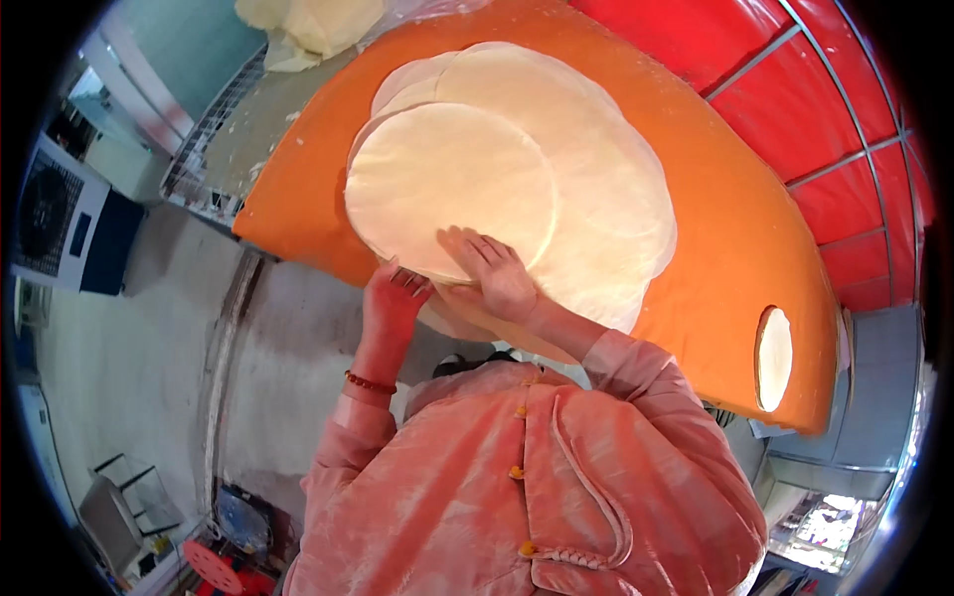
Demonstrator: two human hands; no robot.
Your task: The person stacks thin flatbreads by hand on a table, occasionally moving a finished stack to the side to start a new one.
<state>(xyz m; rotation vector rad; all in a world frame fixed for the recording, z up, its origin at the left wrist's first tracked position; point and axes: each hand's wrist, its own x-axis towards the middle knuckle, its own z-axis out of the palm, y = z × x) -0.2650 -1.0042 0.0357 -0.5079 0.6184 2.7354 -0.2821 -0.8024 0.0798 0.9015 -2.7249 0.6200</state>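
Note:
A pale, thin round flatbread (437, 169) lies on top of a spread of larger overlapping flatbreads (606, 199), close to the near edge of an orange-covered table. My right hand (502, 278) rests flat on the near part of the top round, fingers stretched out and pointing up and left. At the near-left rim of that same round is my left hand (393, 293), its fingers curled at the edge; the underside of this grip is hidden. A beaded bracelet circles my left wrist. Some of the flatbreads hang past the table edge below my hands.
The orange cover (308, 189) curves around the stack. A small pale disc (774, 359) sits at the table's right end. More pale sheets (318, 25) lie at the far left, beside a wire rack (204, 164). A red panelled wall (785, 109) stands behind; an air cooler (65, 219) is left.

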